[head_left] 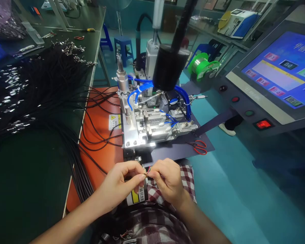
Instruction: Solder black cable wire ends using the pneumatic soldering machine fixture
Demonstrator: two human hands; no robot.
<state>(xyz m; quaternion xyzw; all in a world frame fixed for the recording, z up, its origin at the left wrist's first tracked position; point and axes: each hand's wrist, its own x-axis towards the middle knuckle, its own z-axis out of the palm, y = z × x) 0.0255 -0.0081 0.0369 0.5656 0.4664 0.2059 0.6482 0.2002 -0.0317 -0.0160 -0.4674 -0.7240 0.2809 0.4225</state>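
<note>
In front of my lap, my left hand and my right hand meet with their fingertips nearly touching. Between them show thin coloured wires, red and green among them. Thumb and forefinger of each hand pinch these wires; their far ends are hidden by the fingers. Just beyond stands a metal bench machine with blue air hoses. A black cable runs across the orange surface toward my left hand.
Bundled black cables with shiny ends cover the dark table at left. Red-handled scissors lie on the machine's plate. A green wire spool sits behind. At right hangs a control screen; a person's shoe shows below it.
</note>
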